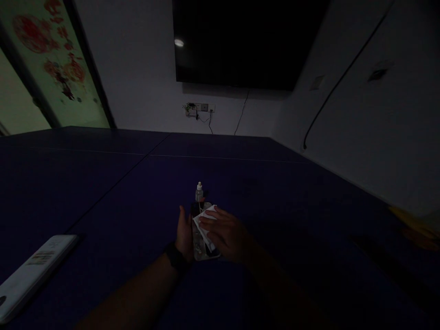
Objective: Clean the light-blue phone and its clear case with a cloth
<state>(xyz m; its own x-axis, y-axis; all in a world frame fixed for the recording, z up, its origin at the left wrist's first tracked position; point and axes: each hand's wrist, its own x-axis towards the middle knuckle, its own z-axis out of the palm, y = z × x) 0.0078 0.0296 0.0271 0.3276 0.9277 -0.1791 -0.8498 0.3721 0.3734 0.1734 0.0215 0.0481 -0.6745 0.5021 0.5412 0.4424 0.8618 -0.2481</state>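
Note:
Low in the middle of the dim head view, my left hand (184,234) holds a phone (198,245) along its left edge and from below, thumb standing apart. Light patches and reflections cover the phone's upper face. Fingers of my right hand (227,233) press a folded white tissue (206,224) flat against that face, hiding much of it. Just beyond the phone stands a small clear bottle (199,194) with a white cap and a pale tip. A dark band is around my left wrist.
A long white object with a label (37,262) lies on the dark blue surface (137,192) at lower left. Something yellow (414,222) sits at the right edge. Behind are a wall-mounted screen (247,41), wall sockets (204,107) with cables, and a decorated glass panel (74,82).

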